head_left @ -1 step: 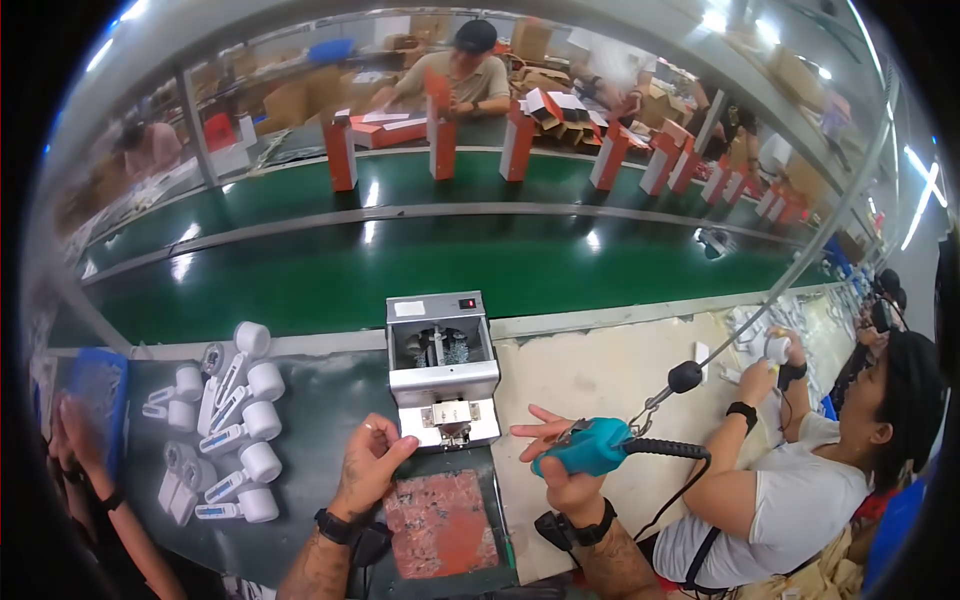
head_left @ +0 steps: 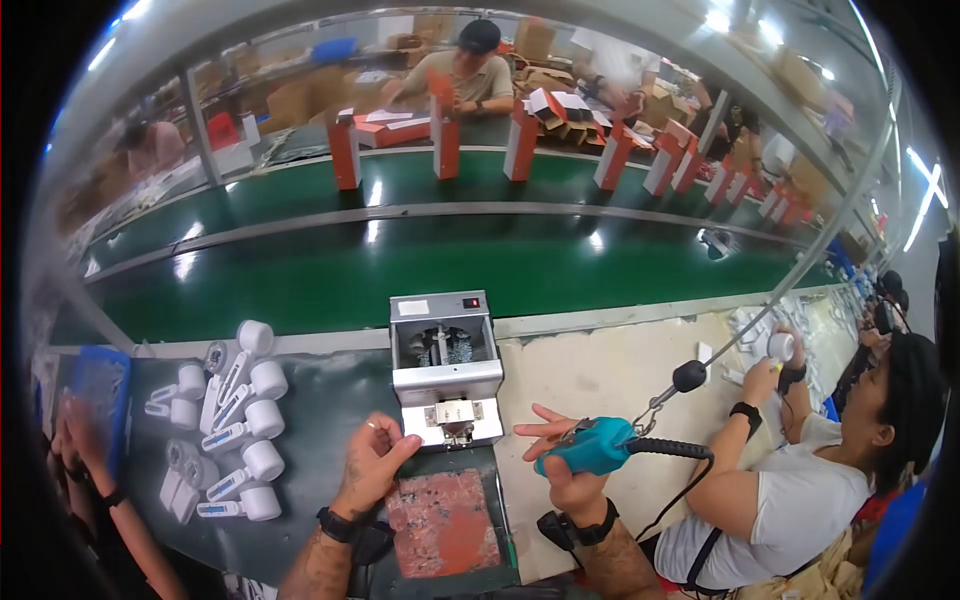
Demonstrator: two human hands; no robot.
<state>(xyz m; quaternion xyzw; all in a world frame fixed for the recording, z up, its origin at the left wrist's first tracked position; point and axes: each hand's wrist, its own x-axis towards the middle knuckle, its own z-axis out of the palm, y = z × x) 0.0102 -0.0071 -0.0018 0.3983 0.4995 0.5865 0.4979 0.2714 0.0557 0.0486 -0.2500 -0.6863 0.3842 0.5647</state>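
Observation:
My right hand [head_left: 572, 478] holds a teal electric screwdriver [head_left: 590, 447] across the palm, with some fingers stretched out to the left. A metal hook and a cord with a black ball carry the screwdriver from above, and a coiled black cable leaves its end. To the left, my left hand [head_left: 372, 462] has loosely curled fingers, the thumb apart from them and its tip at the front left corner of a grey screw feeder [head_left: 447, 378]. Nothing shows in that hand. Small metal screws lie in the feeder's hopper.
A worn red pad [head_left: 445, 525] lies before the feeder. White handheld devices with round heads [head_left: 262, 420] lie on the dark mat at left, near a blue bin [head_left: 100, 400]. Behind runs a green conveyor [head_left: 300, 285] with upright orange-white boxes [head_left: 345, 155]. Co-workers sit right, left and opposite.
The whole view has shifted very slightly. A co-worker's hands at the right have moved a little; my own hands keep their pose.

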